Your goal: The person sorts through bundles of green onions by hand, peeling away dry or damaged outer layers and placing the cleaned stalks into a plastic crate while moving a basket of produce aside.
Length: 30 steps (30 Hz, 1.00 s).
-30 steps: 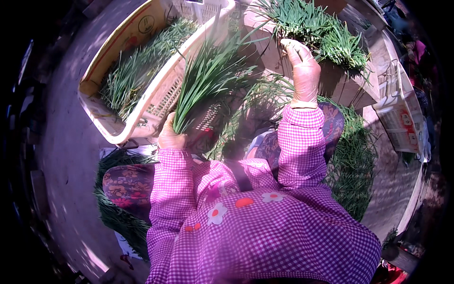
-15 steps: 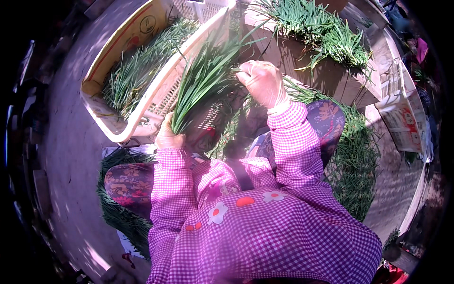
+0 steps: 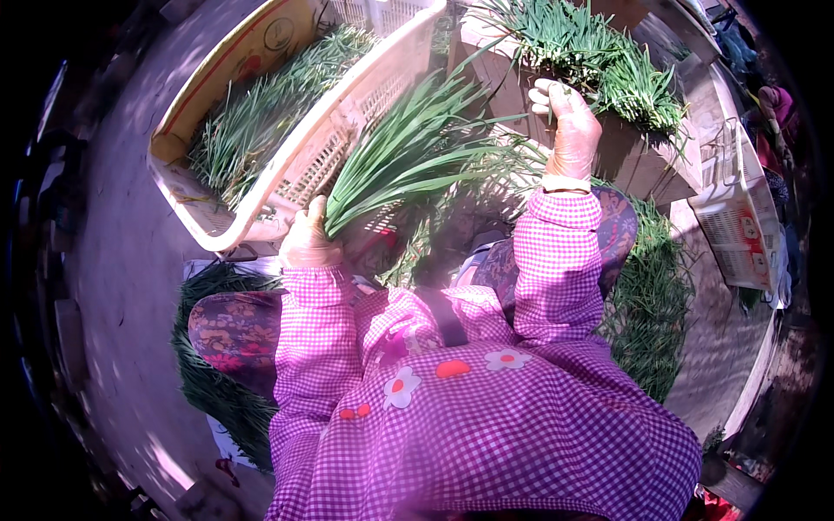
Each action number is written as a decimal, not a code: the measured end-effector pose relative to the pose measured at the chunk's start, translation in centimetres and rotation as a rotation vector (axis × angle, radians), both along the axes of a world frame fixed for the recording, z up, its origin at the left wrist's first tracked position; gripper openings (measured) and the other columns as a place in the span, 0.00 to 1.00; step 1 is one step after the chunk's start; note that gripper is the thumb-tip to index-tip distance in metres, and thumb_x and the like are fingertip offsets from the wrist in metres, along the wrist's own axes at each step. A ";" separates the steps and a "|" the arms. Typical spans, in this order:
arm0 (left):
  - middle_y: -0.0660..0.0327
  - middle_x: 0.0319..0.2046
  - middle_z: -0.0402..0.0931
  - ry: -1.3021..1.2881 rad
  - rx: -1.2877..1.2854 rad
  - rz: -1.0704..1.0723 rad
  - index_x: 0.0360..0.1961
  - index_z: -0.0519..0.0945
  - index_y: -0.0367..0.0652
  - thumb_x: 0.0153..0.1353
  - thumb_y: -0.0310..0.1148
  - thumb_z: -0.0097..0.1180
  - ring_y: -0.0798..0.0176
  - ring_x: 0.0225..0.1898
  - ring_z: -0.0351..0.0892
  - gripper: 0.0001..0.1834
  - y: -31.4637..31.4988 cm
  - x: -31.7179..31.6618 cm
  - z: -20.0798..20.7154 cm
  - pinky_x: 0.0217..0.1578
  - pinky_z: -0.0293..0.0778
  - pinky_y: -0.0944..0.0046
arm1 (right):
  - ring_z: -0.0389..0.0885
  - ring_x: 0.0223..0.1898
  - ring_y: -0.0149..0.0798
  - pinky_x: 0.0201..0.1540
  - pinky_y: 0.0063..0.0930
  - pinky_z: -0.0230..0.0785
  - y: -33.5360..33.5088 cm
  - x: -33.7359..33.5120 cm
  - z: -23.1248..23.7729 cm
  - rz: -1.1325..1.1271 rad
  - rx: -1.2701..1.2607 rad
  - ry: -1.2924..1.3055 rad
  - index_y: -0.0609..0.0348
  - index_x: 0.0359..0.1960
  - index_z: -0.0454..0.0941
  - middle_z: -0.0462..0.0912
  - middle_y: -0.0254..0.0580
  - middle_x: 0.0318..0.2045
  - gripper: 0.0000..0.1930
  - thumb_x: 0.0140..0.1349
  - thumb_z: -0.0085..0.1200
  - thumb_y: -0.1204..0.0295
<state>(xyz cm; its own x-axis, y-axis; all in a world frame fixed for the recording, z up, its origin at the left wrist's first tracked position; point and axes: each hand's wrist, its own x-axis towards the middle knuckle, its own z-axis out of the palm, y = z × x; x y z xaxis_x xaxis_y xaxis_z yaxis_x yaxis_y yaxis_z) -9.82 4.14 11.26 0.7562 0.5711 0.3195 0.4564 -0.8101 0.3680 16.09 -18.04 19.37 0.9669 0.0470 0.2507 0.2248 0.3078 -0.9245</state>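
Observation:
My left hand [image 3: 310, 239], in a thin pale glove, grips a bunch of garlic chives [image 3: 408, 161] by its lower end. The long green leaves fan out up and to the right, beside the crate's wall. Raised at the right is my gloved right hand [image 3: 573, 135], its fingers curled together in front of a wooden box [image 3: 634, 161]. Whatever may be between those fingers is too small to make out. On top of the box lies a heap of chives [image 3: 599, 65], just beyond the right hand.
A pale plastic crate [image 3: 261, 208] at the upper left has a yellow lining and holds chives [image 3: 269, 108]. More chives lie by my left knee [image 3: 221, 334] and by my right knee [image 3: 651, 313]. A white basket [image 3: 738, 226] stands at the far right.
My right hand has moved away from the bunch, right and up toward the wooden box. The bunch in my left hand has tilted right and its leaves have spread.

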 end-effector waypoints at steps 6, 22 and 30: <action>0.58 0.33 0.74 0.006 0.015 0.029 0.51 0.70 0.56 0.32 0.25 0.67 0.51 0.35 0.77 0.38 0.0 0.2 0.4 0.35 0.74 0.54 | 0.79 0.34 0.30 0.42 0.20 0.69 0.7 -2.0 1.1 0.232 -0.479 -0.162 0.60 0.38 0.81 0.83 0.38 0.31 0.09 0.58 0.56 0.70; 0.55 0.33 0.76 -0.040 0.221 0.014 0.52 0.72 0.60 0.38 0.37 0.69 0.47 0.34 0.79 0.35 1.0 -0.5 0.7 0.32 0.74 0.53 | 0.79 0.32 0.26 0.38 0.19 0.69 0.8 -1.2 0.4 0.047 -0.148 -0.096 0.63 0.33 0.81 0.82 0.34 0.28 0.07 0.60 0.54 0.72; 0.57 0.28 0.74 -0.052 0.436 0.027 0.56 0.69 0.60 0.29 0.37 0.71 0.52 0.29 0.78 0.44 1.2 -0.4 0.6 0.27 0.72 0.54 | 0.78 0.36 0.40 0.39 0.32 0.70 2.4 -2.9 -0.4 0.094 -1.033 -1.007 0.55 0.35 0.80 0.81 0.39 0.31 0.10 0.56 0.53 0.64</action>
